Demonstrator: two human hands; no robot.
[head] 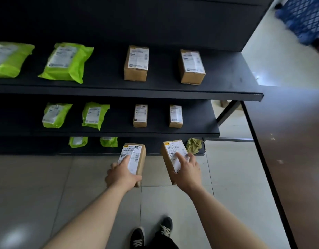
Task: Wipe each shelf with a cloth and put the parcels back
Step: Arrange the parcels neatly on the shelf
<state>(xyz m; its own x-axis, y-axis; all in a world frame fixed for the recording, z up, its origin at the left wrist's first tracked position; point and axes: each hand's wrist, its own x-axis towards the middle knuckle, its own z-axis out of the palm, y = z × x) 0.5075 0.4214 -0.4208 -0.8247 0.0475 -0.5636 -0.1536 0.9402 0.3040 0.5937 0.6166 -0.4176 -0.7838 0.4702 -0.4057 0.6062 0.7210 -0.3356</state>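
My left hand [121, 174] grips a brown cardboard parcel [137, 157] with a white label, held just in front of the bottom shelf [151, 150]. My right hand [188, 169] grips a second brown labelled parcel [171, 151] beside it, index finger stretched over the label. A crumpled olive cloth [193, 145] lies at the right end of the bottom shelf. Two green mailer bags [77, 141] [108, 141] lie further left on that shelf, partly hidden under the shelf above.
The upper shelf [227, 78] and the middle shelf [200, 123] each carry two green bags and two brown boxes. A dark brown table [289, 141] stands at the right. A blue crate [304, 17] sits on the tiled floor beyond. My shoes [151, 234] are below.
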